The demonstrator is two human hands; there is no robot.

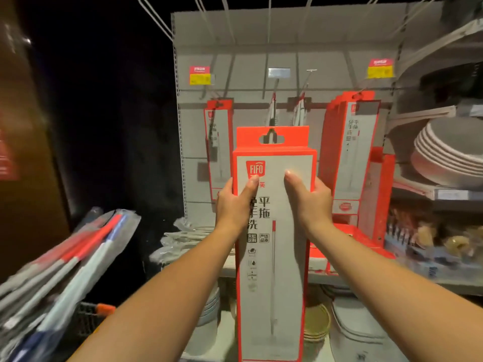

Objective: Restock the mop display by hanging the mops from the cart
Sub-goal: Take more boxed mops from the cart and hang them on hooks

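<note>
A tall red and white mop box (pixel 271 257) stands upright in front of me, its hang tab slot (pixel 271 139) level with a display hook. My left hand (pixel 234 202) grips the box's left edge, thumb across the front. My right hand (pixel 311 202) grips its right edge, thumb on the front. More boxed mops hang on the grey pegboard: one at the left (pixel 219 142), a row at the right (pixel 350 152). Bagged mop handles (pixel 65 270) stick out of the cart (pixel 91 317) at lower left.
Long wire hooks (pixel 230 30) jut out from the pegboard above. Stacked plates (pixel 449 152) sit on a shelf at the right. Buckets (pixel 355 333) and bowls stand on the lower shelf. Wrapped mop parts (pixel 183 239) lie on the shelf at the left.
</note>
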